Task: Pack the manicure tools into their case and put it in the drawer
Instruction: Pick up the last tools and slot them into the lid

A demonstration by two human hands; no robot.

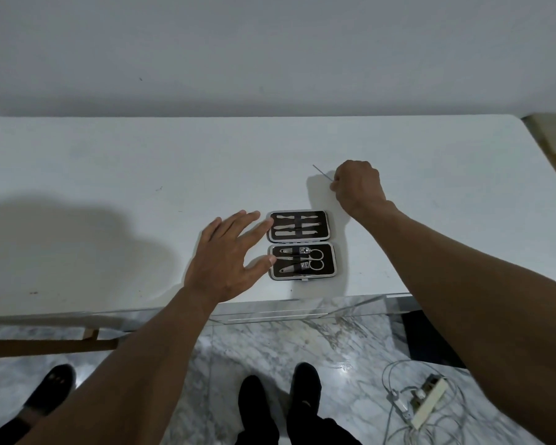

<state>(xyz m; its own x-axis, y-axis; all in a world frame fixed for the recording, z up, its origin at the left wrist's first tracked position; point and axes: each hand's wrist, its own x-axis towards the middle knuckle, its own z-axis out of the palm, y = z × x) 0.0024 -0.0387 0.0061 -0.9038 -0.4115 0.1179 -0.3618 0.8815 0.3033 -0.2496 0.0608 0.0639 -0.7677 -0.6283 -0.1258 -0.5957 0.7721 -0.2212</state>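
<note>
A black manicure case (330, 261) lies open and flat on the white table (142, 175), near its front edge. Its far half holds three slim metal tools; its near half holds two nail clippers and small scissors (315, 260). My left hand (228, 261) is spread with straight fingers at the case's left edge, fingertips and thumb touching it. Behind and to the right of the case, my right hand (358, 184) pinches a thin metal tool (322, 172) whose free end points up and to the left above the table.
A wall stands right behind the table. Below the front edge is a marble floor with my feet (276, 403), another shoe (50, 388) at the left, and a power strip with tangled cables (427, 403) at the right. No drawer is in view.
</note>
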